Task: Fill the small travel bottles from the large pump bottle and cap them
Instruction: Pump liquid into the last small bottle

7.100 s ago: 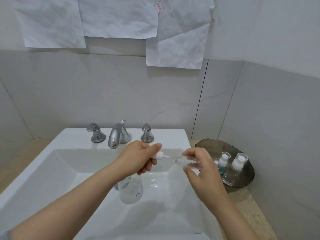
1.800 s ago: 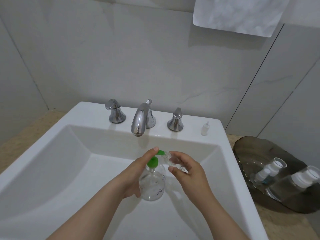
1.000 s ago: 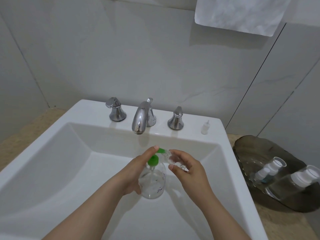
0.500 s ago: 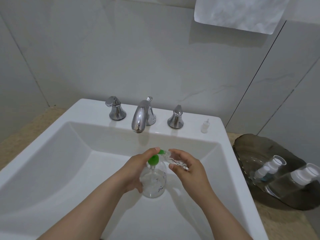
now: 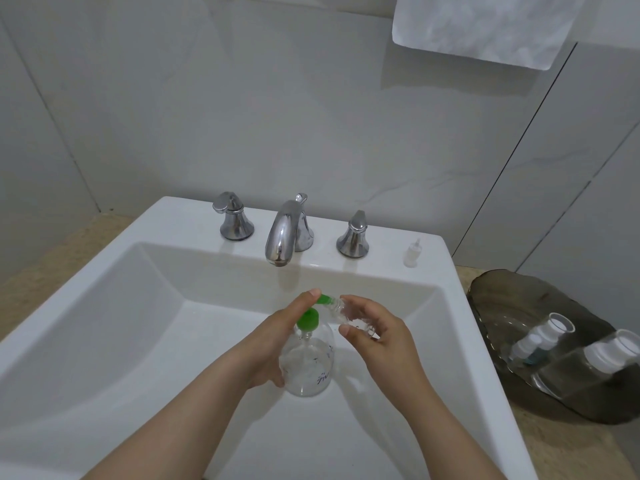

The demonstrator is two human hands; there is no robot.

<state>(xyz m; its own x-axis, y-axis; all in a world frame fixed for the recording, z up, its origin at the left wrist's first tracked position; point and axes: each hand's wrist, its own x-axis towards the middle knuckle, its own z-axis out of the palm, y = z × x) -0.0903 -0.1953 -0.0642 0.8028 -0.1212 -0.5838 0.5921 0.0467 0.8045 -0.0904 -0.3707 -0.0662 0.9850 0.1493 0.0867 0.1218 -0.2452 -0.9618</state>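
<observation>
A clear round pump bottle (image 5: 308,365) with a green pump head (image 5: 309,318) stands in the white sink basin (image 5: 138,323). My left hand (image 5: 273,341) wraps around its left side, with the thumb on top of the green pump. My right hand (image 5: 374,337) grips a small clear travel bottle (image 5: 341,311), tilted, its open neck against the green spout. A small white cap (image 5: 412,253) stands on the sink's back ledge at the right.
Chrome faucet (image 5: 285,233) with two handles (image 5: 232,218) (image 5: 354,235) sits on the back ledge. A dark glass tray (image 5: 519,299) on the counter at right holds several white-capped travel bottles (image 5: 547,337). White paper (image 5: 485,26) hangs on the wall.
Seven seconds ago my hands held a white pump top and small bottle. Over the last second both hands stay at the green pump, the bottle shifting only slightly.
</observation>
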